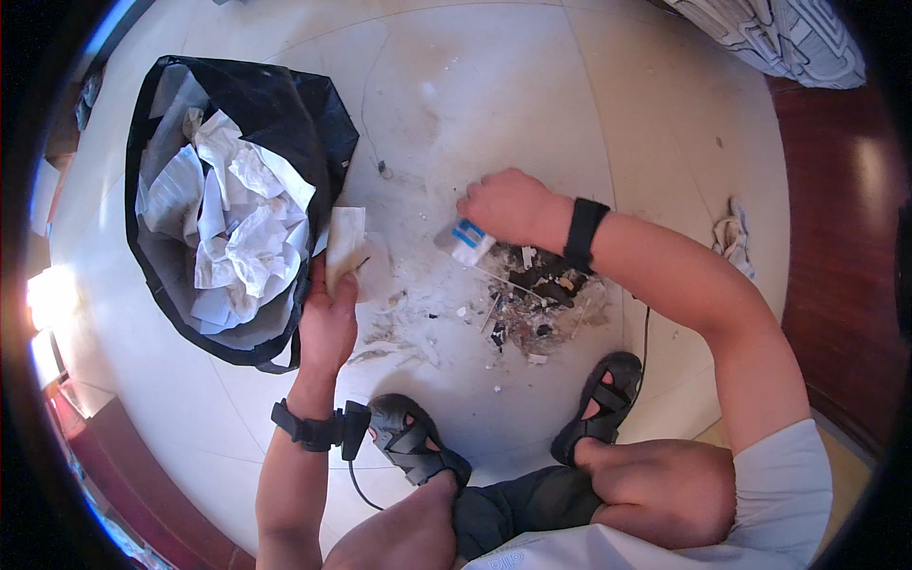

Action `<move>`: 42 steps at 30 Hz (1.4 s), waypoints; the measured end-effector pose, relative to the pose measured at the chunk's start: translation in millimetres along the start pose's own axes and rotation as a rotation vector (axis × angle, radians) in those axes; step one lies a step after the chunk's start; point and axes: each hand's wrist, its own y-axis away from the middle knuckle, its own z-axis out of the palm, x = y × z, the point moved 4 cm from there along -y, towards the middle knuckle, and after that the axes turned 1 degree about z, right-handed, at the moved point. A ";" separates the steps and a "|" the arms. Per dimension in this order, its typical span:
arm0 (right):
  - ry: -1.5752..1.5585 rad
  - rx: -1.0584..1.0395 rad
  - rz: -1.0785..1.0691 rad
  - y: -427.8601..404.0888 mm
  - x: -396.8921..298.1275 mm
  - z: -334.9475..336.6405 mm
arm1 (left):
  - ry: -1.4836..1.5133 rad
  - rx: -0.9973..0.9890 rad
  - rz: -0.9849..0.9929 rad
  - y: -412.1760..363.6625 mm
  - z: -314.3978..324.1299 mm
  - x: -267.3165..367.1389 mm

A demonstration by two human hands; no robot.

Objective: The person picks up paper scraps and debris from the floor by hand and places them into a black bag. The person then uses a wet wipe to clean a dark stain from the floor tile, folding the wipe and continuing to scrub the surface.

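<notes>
My left hand (329,324) is at the near right rim of a black bag (306,121), its thumb pressed on a stained, pale piece of paper or card (345,231). The fingers behind the rim are partly hidden. The bag leans open, filled with crumpled white papers (256,242). Low over the floor, my right hand (509,206) is curled with its knuckles up. A clear plastic packet with a blue label (467,239) shows against its lower edge; the thumb is hidden, so a grip is unclear. Just below lies a pile of dark debris (538,292) with thin white sticks.
Dust and scraps spread over the pale tile floor (427,413). My sandalled feet, the left sandal (413,438) and right sandal (605,399), flank the near side. A crumpled cloth (734,235) lies at right, before dark red wooden furniture (833,192). A thin wire (367,85) runs beside the bag.
</notes>
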 end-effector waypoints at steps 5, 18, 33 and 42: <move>-0.062 -0.242 -0.038 38.3 -8.8 4.3 | 0.066 0.014 0.070 -2.6 4.5 8.3; -0.373 -0.170 0.436 122.7 68.6 27.1 | -0.423 -0.182 0.324 -12.6 57.1 58.2; -0.613 0.092 0.958 267.0 99.8 53.6 | -0.440 -0.361 0.178 -7.6 48.0 40.4; -0.774 0.100 1.189 350.8 102.9 82.9 | -0.467 -0.534 0.145 -3.0 75.1 32.5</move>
